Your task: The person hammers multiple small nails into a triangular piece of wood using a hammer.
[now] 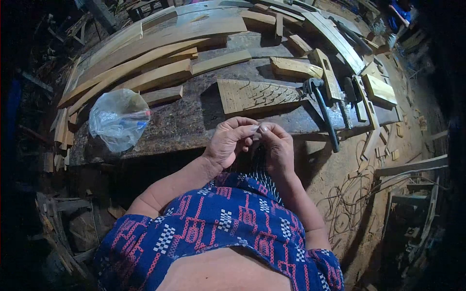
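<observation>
Left hand (pixel 227 141) and right hand (pixel 277 145) raised together just above the near edge of a dark, worn worktop (pixel 194 121), fingertips meeting and pinching one small pale object (pixel 254 130) between them; too small to tell what kind of object. Both hands curled, thumbs and forefingers closed on that piece, knuckles facing up. Below the hands, blue cloth with a red and white pattern (pixel 218 223) over the lap. Just beyond the hands, on the worktop, a flat wooden board carved with rows of scale-like cuts (pixel 255 94). To the right of the board, a dark metal tool with a long handle (pixel 323 109), handle hanging past the worktop edge. To the left, well apart from the hands, a crumpled clear plastic bag (pixel 119 119) near the edge. Further back, long curved wooden slats (pixel 145 60) lying side by side, with shorter blocks of wood (pixel 295 68) scattered among them. Wood offcuts and shavings on the earthen floor (pixel 349 194) at right.
</observation>
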Tool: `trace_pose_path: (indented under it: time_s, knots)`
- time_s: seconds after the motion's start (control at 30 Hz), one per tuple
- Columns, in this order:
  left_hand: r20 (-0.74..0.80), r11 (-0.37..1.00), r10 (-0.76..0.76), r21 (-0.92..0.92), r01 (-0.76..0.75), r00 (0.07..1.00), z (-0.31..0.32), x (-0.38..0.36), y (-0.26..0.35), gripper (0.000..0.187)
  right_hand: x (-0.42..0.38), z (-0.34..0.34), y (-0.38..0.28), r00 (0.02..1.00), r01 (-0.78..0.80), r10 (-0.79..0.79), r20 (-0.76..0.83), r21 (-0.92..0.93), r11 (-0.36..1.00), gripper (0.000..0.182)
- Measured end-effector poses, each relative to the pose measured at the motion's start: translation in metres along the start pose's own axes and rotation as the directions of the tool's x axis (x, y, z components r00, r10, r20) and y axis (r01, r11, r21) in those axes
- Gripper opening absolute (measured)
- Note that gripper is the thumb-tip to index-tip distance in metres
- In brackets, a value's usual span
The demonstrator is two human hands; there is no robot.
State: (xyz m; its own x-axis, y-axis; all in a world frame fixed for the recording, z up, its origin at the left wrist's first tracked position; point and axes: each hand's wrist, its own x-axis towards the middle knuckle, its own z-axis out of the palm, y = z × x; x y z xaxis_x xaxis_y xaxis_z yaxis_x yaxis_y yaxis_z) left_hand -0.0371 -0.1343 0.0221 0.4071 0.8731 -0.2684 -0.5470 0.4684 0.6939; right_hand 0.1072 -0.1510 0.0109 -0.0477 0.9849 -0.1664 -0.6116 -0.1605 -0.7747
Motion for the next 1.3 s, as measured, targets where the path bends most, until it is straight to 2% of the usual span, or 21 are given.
trace_pose_path:
  time_s: [0.07,0.13,0.17,0.3,0.4,0.47,0.5,0.53,0.6,0.67,0.7,0.73,0.8,0.83,0.9,0.97,1.03,1.17,1.23,1.27,1.3]
  knots:
    - [-0.091,0.994,0.057,0.101,-0.048,0.994,0.001,0.001,-0.002,0.01,-0.002,0.002,0.003,1.0,-0.021,0.021,-0.015,0.028,0.999,0.009]
    - [-0.096,0.993,0.066,0.107,-0.056,0.993,-0.002,0.001,-0.003,0.01,-0.002,0.002,0.005,0.999,0.008,-0.01,-0.049,-0.041,0.999,0.009]
    - [-0.107,0.992,0.077,0.109,-0.065,0.991,-0.003,0.001,-0.003,0.009,-0.006,0.003,0.001,0.997,-0.076,0.076,-0.012,0.028,0.997,0.008]
    - [-0.053,0.981,0.124,0.155,-0.114,0.991,-0.006,0.001,0.0,0.008,-0.003,0.001,0.006,0.999,-0.003,0.001,-0.047,-0.039,0.999,0.008]
    - [-0.006,0.949,0.192,0.254,-0.185,0.981,-0.011,0.009,0.008,0.008,0.002,-0.006,-0.001,0.999,0.023,-0.017,0.04,-0.149,0.989,0.01]
    - [0.027,0.702,0.462,0.599,-0.384,0.887,-0.015,0.027,0.019,0.008,0.009,-0.015,-0.019,0.948,0.306,-0.303,0.094,-0.521,0.797,0.011]
    - [0.065,0.554,0.476,0.752,-0.357,0.877,-0.014,0.031,0.034,0.009,0.012,-0.018,-0.037,0.882,0.412,-0.447,0.15,-0.708,0.574,0.012]
    - [0.061,0.555,0.479,0.752,-0.356,0.876,-0.019,0.042,0.04,0.009,0.017,-0.023,-0.055,0.793,0.465,-0.558,0.244,-0.834,0.296,0.015]
    - [0.082,0.385,0.551,0.858,-0.34,0.831,-0.036,0.07,0.042,0.011,0.03,-0.041,-0.073,0.682,0.423,-0.688,0.249,-0.901,0.093,0.023]
    - [0.151,0.313,0.577,0.867,-0.388,0.802,-0.048,0.095,0.039,0.011,0.044,-0.071,-0.091,0.662,0.3,-0.688,0.296,-0.946,-0.118,0.032]
    - [0.215,0.242,0.596,0.871,-0.428,0.774,-0.05,0.102,0.037,0.011,0.046,-0.08,-0.097,0.685,0.199,-0.659,0.311,-0.95,-0.241,0.041]
    - [0.217,0.243,0.593,0.87,-0.429,0.775,-0.048,0.103,0.037,0.011,0.048,-0.09,-0.098,0.685,0.195,-0.66,0.308,-0.951,-0.241,0.041]
    - [0.186,0.196,0.549,0.919,-0.342,0.815,-0.042,0.103,0.037,0.009,0.057,-0.116,-0.093,0.775,-0.018,-0.604,0.183,-0.95,-0.311,0.047]
    - [0.185,0.197,0.548,0.919,-0.34,0.816,-0.038,0.101,0.038,0.009,0.064,-0.129,-0.09,0.809,-0.057,-0.565,0.161,-0.935,-0.349,0.051]
    - [0.215,0.094,0.615,0.935,-0.341,0.759,-0.03,0.096,0.04,0.014,0.072,-0.142,-0.083,0.825,-0.09,-0.55,0.129,-0.932,-0.352,0.051]
    - [0.21,0.095,0.607,0.939,-0.331,0.767,-0.034,0.1,0.038,0.014,0.076,-0.144,-0.079,0.84,-0.121,-0.535,0.094,-0.927,-0.354,0.051]
    - [0.206,0.096,0.597,0.941,-0.325,0.775,-0.037,0.102,0.037,0.015,0.083,-0.145,-0.078,0.772,-0.151,-0.626,0.111,-0.924,-0.351,0.043]
    - [0.235,0.075,0.601,0.935,-0.346,0.764,-0.04,0.106,0.034,0.013,0.097,-0.156,-0.075,0.785,-0.177,-0.617,0.05,-0.937,-0.301,0.033]
    - [0.228,0.098,0.602,0.93,-0.354,0.765,-0.036,0.103,0.035,0.013,0.104,-0.161,-0.075,0.786,-0.197,-0.617,-0.041,-0.963,-0.186,0.03]
    - [0.241,0.037,0.615,0.942,-0.333,0.751,-0.033,0.101,0.035,0.013,0.105,-0.165,-0.077,0.784,-0.195,-0.62,-0.038,-0.963,-0.188,0.03]
    - [0.253,-0.022,0.628,0.951,-0.308,0.736,-0.03,0.099,0.035,0.013,0.104,-0.163,-0.082,0.799,-0.17,-0.59,-0.114,-0.985,-0.039,0.03]
